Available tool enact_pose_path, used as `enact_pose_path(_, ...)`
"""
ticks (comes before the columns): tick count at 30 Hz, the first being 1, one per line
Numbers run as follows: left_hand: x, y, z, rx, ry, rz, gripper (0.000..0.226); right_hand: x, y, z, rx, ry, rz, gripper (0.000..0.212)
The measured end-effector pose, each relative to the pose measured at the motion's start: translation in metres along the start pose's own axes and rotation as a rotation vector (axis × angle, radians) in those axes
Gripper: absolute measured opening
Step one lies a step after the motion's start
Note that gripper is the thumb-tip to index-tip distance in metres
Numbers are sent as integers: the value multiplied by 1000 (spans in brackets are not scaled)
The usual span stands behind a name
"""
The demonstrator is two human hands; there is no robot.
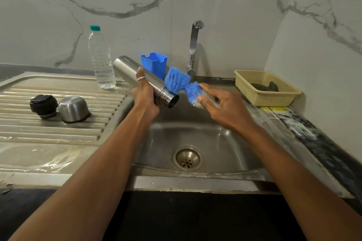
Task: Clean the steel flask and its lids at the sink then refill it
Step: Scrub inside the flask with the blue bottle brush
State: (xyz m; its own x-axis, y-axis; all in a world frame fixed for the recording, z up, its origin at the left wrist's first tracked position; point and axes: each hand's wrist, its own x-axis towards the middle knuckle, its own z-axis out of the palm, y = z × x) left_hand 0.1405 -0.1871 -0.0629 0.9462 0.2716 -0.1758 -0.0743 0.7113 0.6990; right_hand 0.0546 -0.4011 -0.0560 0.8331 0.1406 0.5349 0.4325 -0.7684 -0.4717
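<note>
**Flask opened and in hand, scrubbing about to start**

Both lids are off: the black plastic stopper lid (pixel 43 106) and the steel cup lid (pixel 74 109) sit side by side on the ribbed steel draining surface (pixel 58 137), left of the steel sink basin (pixel 225 142). Whether they have been washed cannot be told; the surface near them looks wet. The curved steel tap (pixel 193 48) shows no running water. Brushing the inside, rinsing and refilling appear to remain, and the clear plastic water bottle with a green cap (pixel 101 60) stands capped by the wall, probably for the refill.

The left hand (pixel 144 95) has its fingers (pixel 141 73) wrapped closed around the cylindrical steel flask (pixel 125 66), gripping near the threaded neck, with the body tilted up and left and the open mouth pointing down-right over the basin. The right hand (pixel 221 103) pinches the pale handle of the blue-bristled bottle brush (pixel 177 80), whose bristles sit just beside the flask's mouth, not yet inside.
</note>
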Motion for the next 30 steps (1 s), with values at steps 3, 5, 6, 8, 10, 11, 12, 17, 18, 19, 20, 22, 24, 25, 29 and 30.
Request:
enact_pose_path(3,-2,-1,-2,3,-41,-4,73,1,3,0,8,6,15,51)
enact_pose_path(5,-1,-1,-4,9,-12,15,73,1,5,-1,-21,18,33,50)
enact_pose_path(6,0,-1,-4,5,-2,18,69,0,5,-1,-13,12,29,51)
enact_pose_path(8,-1,0,-3,-16,3,19,58,0,3,2,38,-1,5,51)
enact_pose_path(10,-2,-1,-3,-23,13,13,52,2,1,3,54,-7,7,51)
enact_pose_path(11,-3,-1,-3,-17,18,12,52,3,2,3,42,-5,23,51)
enact_pose_path(12,-2,-1,-4,-12,20,14,53,3,3,4,26,-5,42,51)
enact_pose_path(17,-2,1,-5,-13,0,1,53,-1,-3,5,44,-31,-4,52)
enact_pose_path(18,-4,1,-5,-6,10,3,51,0,-3,5,38,-26,1,52)
enact_pose_path(19,-5,1,-4,2,20,4,49,1,-2,4,21,-14,18,52)
enact_pose_path(20,-5,1,-4,6,24,5,48,2,0,2,-7,-5,38,51)
enact_pose_path(22,-4,3,-3,4,27,9,50,0,3,0,-32,0,38,51)
enact_pose_path(24,-2,4,-3,-2,28,5,50,-1,1,-1,-9,-8,17,52)
enact_pose_path(25,-1,3,-3,3,29,1,49,1,0,-1,3,-8,12,52)
enact_pose_path(29,-1,1,-4,17,58,-15,49,1,0,1,-21,-10,15,52)
enact_pose_path(30,-1,1,-4,17,58,-20,49,1,0,2,-17,-15,1,52)
